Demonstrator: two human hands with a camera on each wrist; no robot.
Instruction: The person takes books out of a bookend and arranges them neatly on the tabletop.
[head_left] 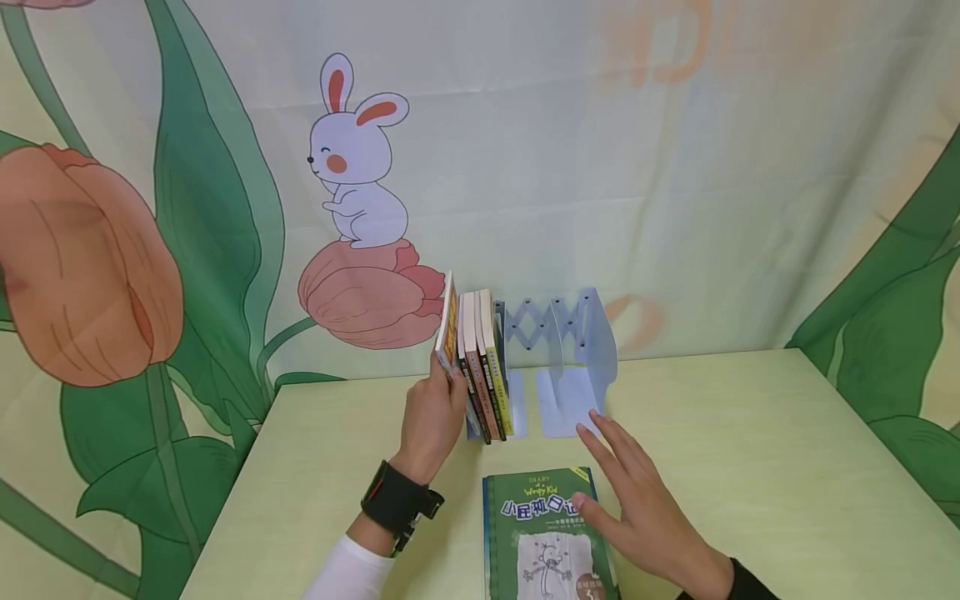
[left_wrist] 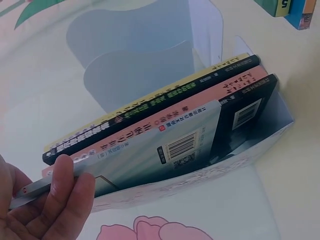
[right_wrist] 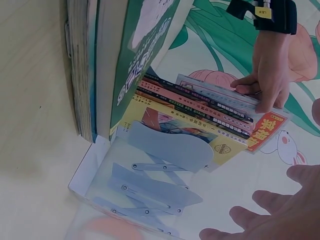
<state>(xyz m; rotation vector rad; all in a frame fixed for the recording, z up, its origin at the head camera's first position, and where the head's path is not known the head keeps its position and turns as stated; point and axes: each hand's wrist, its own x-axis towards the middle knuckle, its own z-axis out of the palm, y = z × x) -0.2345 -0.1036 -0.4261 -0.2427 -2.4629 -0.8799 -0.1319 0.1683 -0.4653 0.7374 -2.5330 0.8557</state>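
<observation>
My left hand [head_left: 431, 417] pinches a thin grey-spined book [left_wrist: 135, 162] between thumb and fingers, at the left end of a light blue folding book rack [head_left: 600, 342]. This book slants beside a row of upright books [head_left: 482, 375], with yellow, black and pink spines. In the left wrist view its far end lies within the rack's end compartment, against the neighbouring books. Nothing is held in my right hand [head_left: 648, 504], which hovers with spread fingers over the right side of a green Wimpy Kid book [head_left: 551, 542]; whether it touches the cover I cannot tell.
Under the green book lies at least one more book, with a blue edge [head_left: 486, 533]. The rack's right sections have upright dividers [head_left: 557, 333] and crossed hinged bars [head_left: 527, 321]. Behind the pale table [head_left: 750, 450] hangs a printed cloth [head_left: 487, 167] with a rabbit and tulips.
</observation>
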